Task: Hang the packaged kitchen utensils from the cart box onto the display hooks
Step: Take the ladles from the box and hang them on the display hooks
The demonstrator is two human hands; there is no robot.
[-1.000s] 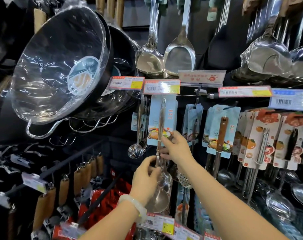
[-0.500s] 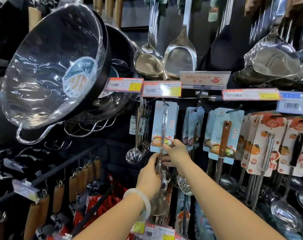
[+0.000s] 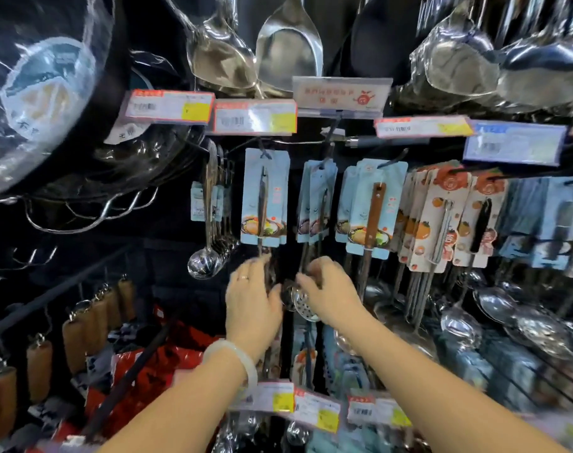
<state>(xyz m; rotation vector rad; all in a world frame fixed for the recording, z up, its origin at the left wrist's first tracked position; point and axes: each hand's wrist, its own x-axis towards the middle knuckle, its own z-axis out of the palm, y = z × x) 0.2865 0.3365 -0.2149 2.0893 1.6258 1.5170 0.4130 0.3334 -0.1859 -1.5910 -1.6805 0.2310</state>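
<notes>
A packaged steel ladle on a light-blue card (image 3: 265,197) hangs from a display hook (image 3: 264,151) under the price tags. My left hand (image 3: 251,308), with a ring and a pale bracelet, is just below the card, fingers curled around the ladle's lower handle. To its right, my right hand (image 3: 331,292) has bent fingers next to a perforated skimmer bowl (image 3: 304,304). Motion blur hides whether it grips anything. The cart box is out of view.
More blue-carded utensils (image 3: 372,210) and orange-printed cards (image 3: 442,220) hang to the right. Bare ladles (image 3: 206,259) hang on the left, plastic-wrapped woks (image 3: 49,103) above left, big spatulas (image 3: 288,50) overhead. Wood-handled tools (image 3: 82,325) and price tags (image 3: 278,397) are below.
The card rose and now hangs from the hook. Both hands slid down from the card's bottom edge to the ladle's lower part, and the right hand drifted right toward the skimmer.
</notes>
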